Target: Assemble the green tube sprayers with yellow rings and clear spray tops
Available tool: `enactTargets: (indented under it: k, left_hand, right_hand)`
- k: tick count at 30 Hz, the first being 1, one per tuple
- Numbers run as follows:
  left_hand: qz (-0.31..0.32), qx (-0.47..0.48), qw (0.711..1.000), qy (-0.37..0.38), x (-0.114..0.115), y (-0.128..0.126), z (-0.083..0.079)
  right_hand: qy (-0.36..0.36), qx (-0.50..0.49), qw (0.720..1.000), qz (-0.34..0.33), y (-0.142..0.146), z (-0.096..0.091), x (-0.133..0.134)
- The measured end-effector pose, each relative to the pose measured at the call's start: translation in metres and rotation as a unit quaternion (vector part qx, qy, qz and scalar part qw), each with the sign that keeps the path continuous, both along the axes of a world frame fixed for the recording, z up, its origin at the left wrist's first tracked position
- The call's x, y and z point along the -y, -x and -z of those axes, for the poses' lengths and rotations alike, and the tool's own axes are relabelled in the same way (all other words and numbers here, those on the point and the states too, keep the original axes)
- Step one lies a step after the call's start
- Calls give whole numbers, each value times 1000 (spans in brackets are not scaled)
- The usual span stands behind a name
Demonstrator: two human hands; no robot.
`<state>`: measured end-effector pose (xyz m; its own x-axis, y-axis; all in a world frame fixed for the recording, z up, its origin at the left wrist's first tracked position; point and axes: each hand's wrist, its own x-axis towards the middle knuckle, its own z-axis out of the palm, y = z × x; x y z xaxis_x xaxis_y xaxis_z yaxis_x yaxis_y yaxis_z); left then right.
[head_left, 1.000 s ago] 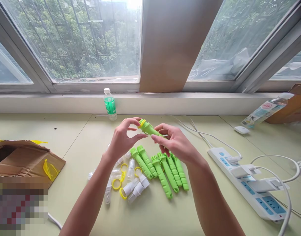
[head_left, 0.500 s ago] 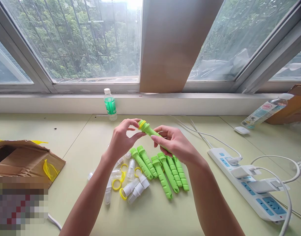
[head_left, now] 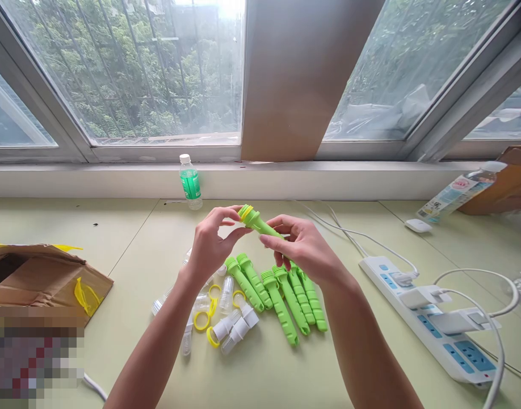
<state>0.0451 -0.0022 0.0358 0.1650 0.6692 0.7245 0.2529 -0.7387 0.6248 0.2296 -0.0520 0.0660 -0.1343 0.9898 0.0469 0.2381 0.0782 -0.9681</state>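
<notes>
Two bare hands meet above a pale green table (head_left: 260, 383), holding one bright green tube (head_left: 263, 224) at a slant, its threaded end up and to the left. The left hand (head_left: 215, 236) is half curled, with that end lightly between thumb and fingers, the fingertips at a yellow ring (head_left: 246, 213) fitted around it. The right hand (head_left: 301, 247) curls more fully around the tube's lower part, thumb laid along it. On the table beneath, six green handles (head_left: 280, 307) lie at a slant. To their left is a loose cluster of yellow loops (head_left: 201, 320), clear ribbed caps (head_left: 227, 292) and white collars (head_left: 240, 328). A white power strip (head_left: 431, 321) with plugs and cables lies on the right. Windows (head_left: 167, 74) behind show leaves and bars, with a brown panel (head_left: 303, 79) between panes. An upright bottle (head_left: 190, 184) with a green label stands near the sill; another bottle (head_left: 460, 193) leans at far right. At left, an open cardboard box (head_left: 47, 278) has a dark interior, its contents hidden.
</notes>
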Motion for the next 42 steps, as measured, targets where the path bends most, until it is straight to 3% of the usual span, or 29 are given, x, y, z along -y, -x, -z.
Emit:
enactTargets:
  k: [10, 21, 27, 37, 42]
  left_hand:
    - [35, -14, 998, 47, 1, 0, -1]
    - [33, -8, 999, 36, 3, 1, -3]
    - [47, -19, 998, 44, 3, 1, -4]
    - [-15, -75, 997, 5, 3, 5, -5]
    - [-7, -82, 996, 38, 2, 3, -4]
  right_hand:
    - [-7, 19, 1000, -18, -2, -1, 0]
    - [42, -6, 999, -22, -1, 3, 1]
    - [30, -20, 999, -18, 0, 1, 1]
    - [10, 34, 999, -13, -3, 4, -5]
    - [12, 39, 999, -6, 0, 4, -5]
